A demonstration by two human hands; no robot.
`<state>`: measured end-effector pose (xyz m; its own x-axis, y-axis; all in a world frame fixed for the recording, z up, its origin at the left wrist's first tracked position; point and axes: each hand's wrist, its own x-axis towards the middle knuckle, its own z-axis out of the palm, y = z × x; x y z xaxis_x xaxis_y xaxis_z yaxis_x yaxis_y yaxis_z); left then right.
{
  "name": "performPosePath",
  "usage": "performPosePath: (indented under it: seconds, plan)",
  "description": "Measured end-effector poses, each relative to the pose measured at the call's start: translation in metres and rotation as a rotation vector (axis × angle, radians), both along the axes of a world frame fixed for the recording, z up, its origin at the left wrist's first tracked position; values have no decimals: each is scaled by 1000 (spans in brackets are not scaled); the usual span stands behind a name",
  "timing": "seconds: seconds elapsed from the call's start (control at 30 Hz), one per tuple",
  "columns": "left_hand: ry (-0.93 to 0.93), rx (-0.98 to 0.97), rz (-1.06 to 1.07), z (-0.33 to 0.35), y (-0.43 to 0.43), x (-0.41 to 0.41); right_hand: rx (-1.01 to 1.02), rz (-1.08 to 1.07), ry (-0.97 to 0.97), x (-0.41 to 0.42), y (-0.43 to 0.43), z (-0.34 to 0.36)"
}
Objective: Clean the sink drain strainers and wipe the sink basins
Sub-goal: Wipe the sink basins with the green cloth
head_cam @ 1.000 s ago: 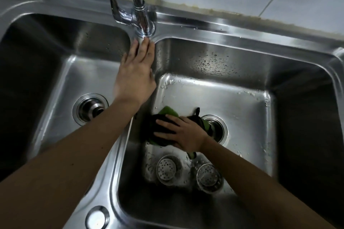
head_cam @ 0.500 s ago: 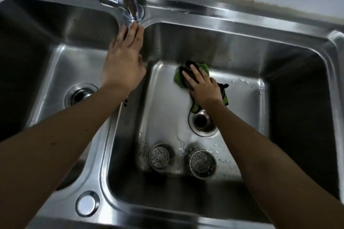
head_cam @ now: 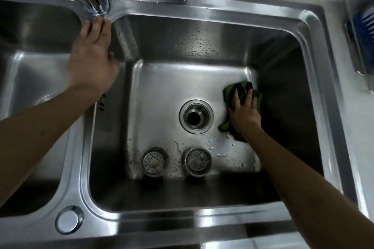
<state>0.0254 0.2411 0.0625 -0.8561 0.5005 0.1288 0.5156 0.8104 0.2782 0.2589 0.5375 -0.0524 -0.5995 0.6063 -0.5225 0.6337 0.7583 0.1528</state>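
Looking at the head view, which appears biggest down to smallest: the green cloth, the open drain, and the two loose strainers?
1. green cloth, partly under the right hand
2. open drain
3. left strainer and right strainer: they look alike, so no ranking between them

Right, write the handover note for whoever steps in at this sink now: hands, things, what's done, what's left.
Left hand: open, flat on the divider between the basins, fingertips at the faucet base.
Right hand: open, pressing the green cloth on the right basin floor, by its right wall.
Left strainer and right strainer lie on that floor near the front; the drain is open.
Done: strainers out, right basin wipe under way. Whether the strainers are clean cannot be told.
Left: probably finish this basin, wipe the left basin, refit the strainers.
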Motion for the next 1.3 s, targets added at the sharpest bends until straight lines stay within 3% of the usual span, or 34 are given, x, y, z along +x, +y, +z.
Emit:
performPosePath:
  seconds: [0.23,0.5,0.63,0.87,1.07,1.3]
  plan:
    - [44,-11,-54,2,-1,0,-207,-24,-274,79,-45,13]
    - [78,-15,-50,-6,-3,-4,-108,-134,-105,-13,-7,12]
    - [75,-8,-47,-6,-5,-4,-73,-83,-38,-46,3,18]
    - [40,-7,-35,2,-3,2,-155,85,-231,11,-26,19]
    - [28,-7,-29,4,-1,1,-228,165,-510,60,-52,17]
    - [53,27,-44,3,-8,2,-186,129,-400,38,-41,26]
